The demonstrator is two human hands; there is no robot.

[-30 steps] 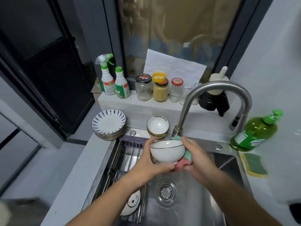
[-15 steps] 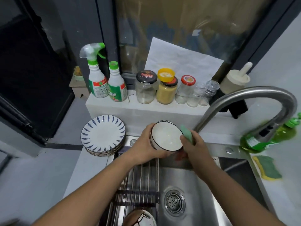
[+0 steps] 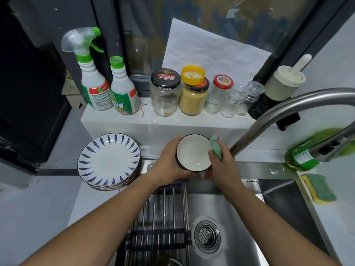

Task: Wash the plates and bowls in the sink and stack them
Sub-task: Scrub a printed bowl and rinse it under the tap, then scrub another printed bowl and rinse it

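Well into the washing, judging by the layout. Gripping with the left hand [image 3: 169,165] the side of a round white ceramic bowl with a dark rim [image 3: 193,152], held mouth up at the back edge of the stainless-steel sink [image 3: 240,208], just left of the foot of the curved brushed-steel tap [image 3: 284,110]. Closing in from the other side with the right hand [image 3: 224,167], fingers curled round a crumpled green-and-pink cloth [image 3: 216,148] pressed to the bowl's rim. Both hands thus drawn together on the one bowl, one per side. Further dark rims showing just beneath it, so probably a pile of like bowls below; cannot tell whether resting on them or held just above. Close by on the pale counter, to the left, a tidy stack of round white plates with blue leaf strokes [image 3: 109,160], seemingly finished with. Left to do, at a guess: seating this bowl on its pile, then dealing with a partly visible dish [image 3: 167,261] at the near end of the roll-up steel-rod rack [image 3: 159,208] across the sink; too cropped to say what kind. No water seen running from the tap.
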